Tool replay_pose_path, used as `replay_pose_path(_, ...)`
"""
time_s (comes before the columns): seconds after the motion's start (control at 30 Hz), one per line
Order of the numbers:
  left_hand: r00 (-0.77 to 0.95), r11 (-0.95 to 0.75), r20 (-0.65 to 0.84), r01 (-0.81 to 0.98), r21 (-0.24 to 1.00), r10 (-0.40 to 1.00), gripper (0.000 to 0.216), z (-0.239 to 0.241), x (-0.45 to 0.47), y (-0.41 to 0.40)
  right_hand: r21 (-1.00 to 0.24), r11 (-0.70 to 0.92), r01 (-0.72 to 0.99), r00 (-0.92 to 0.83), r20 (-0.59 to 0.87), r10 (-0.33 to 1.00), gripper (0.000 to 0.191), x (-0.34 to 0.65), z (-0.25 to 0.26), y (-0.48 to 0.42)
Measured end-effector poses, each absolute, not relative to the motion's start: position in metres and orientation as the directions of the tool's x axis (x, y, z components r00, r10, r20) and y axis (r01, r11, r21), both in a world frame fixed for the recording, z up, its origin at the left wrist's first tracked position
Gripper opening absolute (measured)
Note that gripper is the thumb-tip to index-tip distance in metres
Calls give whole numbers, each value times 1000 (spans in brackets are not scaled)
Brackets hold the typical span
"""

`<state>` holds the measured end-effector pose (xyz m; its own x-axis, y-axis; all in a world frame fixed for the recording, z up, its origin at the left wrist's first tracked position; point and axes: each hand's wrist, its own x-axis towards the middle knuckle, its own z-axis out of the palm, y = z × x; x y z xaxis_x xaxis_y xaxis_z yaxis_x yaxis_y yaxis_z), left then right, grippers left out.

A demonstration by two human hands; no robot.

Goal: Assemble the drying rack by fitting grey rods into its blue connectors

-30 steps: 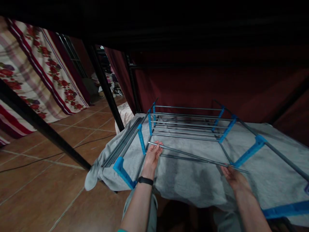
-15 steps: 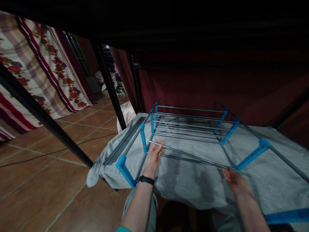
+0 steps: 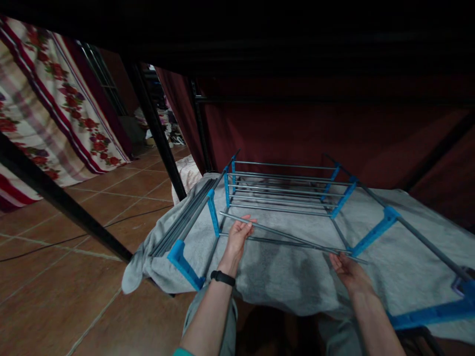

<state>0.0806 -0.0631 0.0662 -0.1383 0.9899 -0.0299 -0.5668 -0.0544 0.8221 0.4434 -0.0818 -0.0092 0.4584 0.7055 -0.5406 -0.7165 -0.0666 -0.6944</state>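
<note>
A rack of grey metal rods and blue plastic brackets (image 3: 213, 213) lies on a grey blanket (image 3: 289, 272) in front of me. My left hand (image 3: 238, 238), with a black band on its wrist, is closed around the left end of a loose grey rod (image 3: 289, 234). My right hand (image 3: 347, 271) grips the same rod near its right end, beside a blue bracket (image 3: 373, 231). The rod runs slantwise above a second rod lying just below it. A finished tier of several rods (image 3: 282, 190) sits farther back.
A bundle of spare grey rods (image 3: 183, 221) lies along the blanket's left edge. Black metal posts (image 3: 154, 126) of a bunk frame rise at left, over a tiled floor (image 3: 55, 277). A flowered curtain (image 3: 44, 109) hangs far left, dark red cloth (image 3: 297, 133) behind.
My view has shifted a little to the right, so everything sits slightly further left. Both hands keep their hold on the rod, which has hardly moved relative to the rack.
</note>
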Motion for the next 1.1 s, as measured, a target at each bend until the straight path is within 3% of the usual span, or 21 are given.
replay_pose_path(0.3,-19,-103,108,-497,862,994,39,77,142,-81,-604,-74,-794,292,-485,825,21,405,3,-92)
replay_pose_path(0.57,-41,-182,182,-424,887,982,34,104,168,-98,-532,-291,-795,-69,-398,915,5,348,28,-108)
replay_pose_path(0.77,-123,-304,278,-347,887,953,34,139,138,-103,-553,-96,-828,142,-372,918,8,352,22,-118)
replay_pose_path(0.93,-133,-330,303,-298,896,943,40,150,127,-119,-627,-31,-778,191,-284,940,11,341,27,-141)
replay_pose_path(1.1,-100,-347,333,-228,910,938,47,151,137,-139,-673,-46,-738,208,-292,933,15,323,49,-169)
